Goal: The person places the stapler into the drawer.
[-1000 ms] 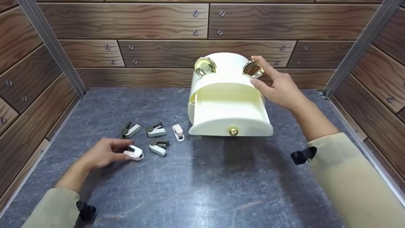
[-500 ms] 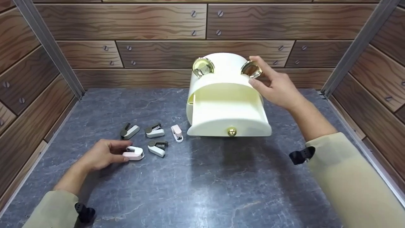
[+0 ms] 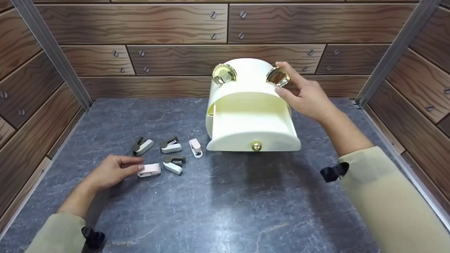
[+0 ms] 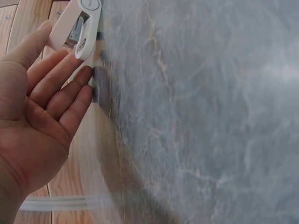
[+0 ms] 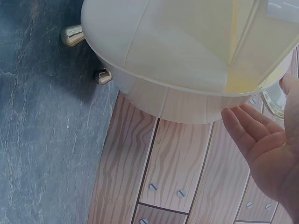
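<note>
My left hand (image 3: 114, 172) holds a small pink and white stapler (image 3: 149, 170) at its left end, low over the tabletop. In the left wrist view, the thumb lies on the pink lever of the stapler (image 4: 70, 28) and fingertips meet its white base. My right hand (image 3: 307, 96) has thumb and index finger around the right gold, eye-like ornament (image 3: 278, 76) on a cream drawer box (image 3: 249, 75). In the right wrist view, other fingers (image 5: 243, 123) reach the box's side. The box's drawer (image 3: 253, 140), with a gold knob (image 3: 257, 146), is pulled out.
Behind and right of my left hand lie a dark and white stapler (image 3: 143, 146), two similar ones and another pink stapler (image 3: 195, 148), close to the drawer's left corner. Wood-patterned walls (image 3: 175, 26) and metal posts enclose the dark marbled tabletop (image 3: 182, 218).
The stapler in my left hand has turned, so its pink part now faces the head camera, and the thumb has shifted slightly up. My right hand stays at the ornament.
</note>
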The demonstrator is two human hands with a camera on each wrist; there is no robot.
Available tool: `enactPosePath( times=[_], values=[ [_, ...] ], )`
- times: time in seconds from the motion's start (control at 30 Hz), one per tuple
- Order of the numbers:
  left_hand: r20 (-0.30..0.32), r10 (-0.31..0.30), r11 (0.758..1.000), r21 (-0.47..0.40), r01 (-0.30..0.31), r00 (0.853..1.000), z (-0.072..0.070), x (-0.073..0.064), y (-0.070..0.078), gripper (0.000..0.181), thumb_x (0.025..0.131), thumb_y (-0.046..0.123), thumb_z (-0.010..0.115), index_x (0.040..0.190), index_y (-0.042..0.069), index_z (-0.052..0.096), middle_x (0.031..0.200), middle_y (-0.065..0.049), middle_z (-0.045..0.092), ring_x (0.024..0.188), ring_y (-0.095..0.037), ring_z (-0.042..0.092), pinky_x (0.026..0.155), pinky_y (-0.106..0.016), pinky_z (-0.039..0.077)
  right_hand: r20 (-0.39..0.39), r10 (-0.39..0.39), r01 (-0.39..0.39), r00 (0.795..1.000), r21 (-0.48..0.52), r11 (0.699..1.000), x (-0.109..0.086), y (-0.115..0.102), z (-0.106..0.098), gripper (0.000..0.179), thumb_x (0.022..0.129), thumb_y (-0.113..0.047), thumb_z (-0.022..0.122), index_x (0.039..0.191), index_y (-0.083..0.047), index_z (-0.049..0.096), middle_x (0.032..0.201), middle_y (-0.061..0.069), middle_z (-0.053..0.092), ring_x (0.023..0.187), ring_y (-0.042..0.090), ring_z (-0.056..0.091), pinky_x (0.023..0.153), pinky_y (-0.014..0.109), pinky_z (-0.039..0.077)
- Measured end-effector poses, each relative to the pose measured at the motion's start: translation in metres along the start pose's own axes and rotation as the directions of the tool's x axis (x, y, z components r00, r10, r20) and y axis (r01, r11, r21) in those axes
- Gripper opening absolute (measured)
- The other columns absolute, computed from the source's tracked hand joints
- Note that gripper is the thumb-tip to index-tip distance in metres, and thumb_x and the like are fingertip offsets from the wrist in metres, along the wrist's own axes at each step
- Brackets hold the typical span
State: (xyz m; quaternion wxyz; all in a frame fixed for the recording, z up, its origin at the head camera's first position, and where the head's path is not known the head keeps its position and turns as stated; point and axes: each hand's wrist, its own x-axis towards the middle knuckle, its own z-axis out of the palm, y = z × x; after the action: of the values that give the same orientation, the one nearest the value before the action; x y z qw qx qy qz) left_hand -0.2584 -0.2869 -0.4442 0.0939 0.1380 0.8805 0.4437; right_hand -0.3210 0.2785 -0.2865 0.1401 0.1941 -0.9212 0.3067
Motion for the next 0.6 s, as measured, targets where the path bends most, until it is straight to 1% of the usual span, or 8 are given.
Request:
enactPosePath(
  times=[0.07, 0.17, 0.27, 0.37, 0.47, 0.6],
  values=[
    [-0.018, -0.001, 1.0, 0.006, 0.001, 1.0, 0.0013, 0.0005, 0.0004, 0.042, 0.103, 0.023, 0.074, 0.134, -0.004, 0.07, 0.127, -0.018, 0.074, 0.1, -0.006, 0.066, 0.082, -0.018, 0.055, -0.001, -0.001, 0.001, 1.0, -0.001, 1.0, -0.0001, 0.0002, 0.0, 0.065, 0.107, -0.044, 0.062, 0.165, -0.044, 0.032, 0.136, 0.02, 0.069, 0.111, 0.043, 0.07, 0.097, 0.061, 0.051],
    [-0.028, 0.006, 1.0, -0.012, -0.006, 1.0, 0.0027, 0.0012, 0.0008, 0.041, 0.103, 0.022, 0.073, 0.134, -0.004, 0.07, 0.126, -0.017, 0.074, 0.1, -0.003, 0.065, 0.082, -0.017, 0.054, -0.003, 0.004, -0.004, 1.0, 0.003, 1.0, -0.0005, 0.0001, -0.0001, 0.065, 0.107, -0.044, 0.062, 0.165, -0.045, 0.033, 0.136, 0.019, 0.069, 0.113, 0.043, 0.07, 0.099, 0.061, 0.051],
    [-0.019, 0.022, 0.998, -0.055, -0.023, 1.0, 0.0037, 0.0016, 0.0009, 0.041, 0.102, 0.017, 0.075, 0.135, -0.007, 0.069, 0.126, -0.019, 0.074, 0.1, -0.001, 0.066, 0.083, -0.017, 0.055, -0.001, 0.003, -0.003, 1.0, 0.002, 1.0, -0.0005, 0.0, -0.0002, 0.065, 0.107, -0.045, 0.062, 0.165, -0.046, 0.032, 0.136, 0.019, 0.069, 0.112, 0.042, 0.07, 0.098, 0.061, 0.051],
    [0.003, 0.042, 0.994, -0.1, -0.042, 0.999, 0.0047, 0.0021, 0.0012, 0.044, 0.098, 0.011, 0.077, 0.135, -0.01, 0.066, 0.128, -0.024, 0.072, 0.105, -0.003, 0.068, 0.087, -0.017, 0.056, 0.002, 0.001, -0.001, 1.0, 0.003, 1.0, -0.0009, -0.0001, -0.0001, 0.065, 0.107, -0.044, 0.062, 0.166, -0.046, 0.031, 0.137, 0.019, 0.069, 0.113, 0.043, 0.07, 0.099, 0.062, 0.051],
    [0.009, 0.053, 0.993, -0.102, -0.052, 0.999, 0.005, 0.0028, 0.0027, 0.045, 0.097, 0.008, 0.078, 0.135, -0.011, 0.066, 0.13, -0.025, 0.07, 0.109, -0.007, 0.068, 0.088, -0.017, 0.056, 0.005, 0.005, -0.005, 1.0, 0.01, 1.0, -0.0013, -0.0001, -0.0001, 0.066, 0.108, -0.044, 0.062, 0.166, -0.045, 0.031, 0.14, 0.018, 0.067, 0.118, 0.043, 0.069, 0.103, 0.063, 0.05],
    [0.004, 0.05, 0.996, -0.071, -0.05, 0.999, 0.0044, 0.0032, 0.0043, 0.044, 0.096, 0.009, 0.079, 0.135, -0.01, 0.067, 0.13, -0.024, 0.071, 0.11, -0.01, 0.069, 0.086, -0.017, 0.056, 0.005, 0.005, -0.005, 1.0, 0.009, 1.0, -0.0004, -0.0003, 0.0001, 0.066, 0.107, -0.044, 0.062, 0.166, -0.044, 0.032, 0.14, 0.019, 0.067, 0.12, 0.043, 0.069, 0.104, 0.064, 0.049]
  ],
)
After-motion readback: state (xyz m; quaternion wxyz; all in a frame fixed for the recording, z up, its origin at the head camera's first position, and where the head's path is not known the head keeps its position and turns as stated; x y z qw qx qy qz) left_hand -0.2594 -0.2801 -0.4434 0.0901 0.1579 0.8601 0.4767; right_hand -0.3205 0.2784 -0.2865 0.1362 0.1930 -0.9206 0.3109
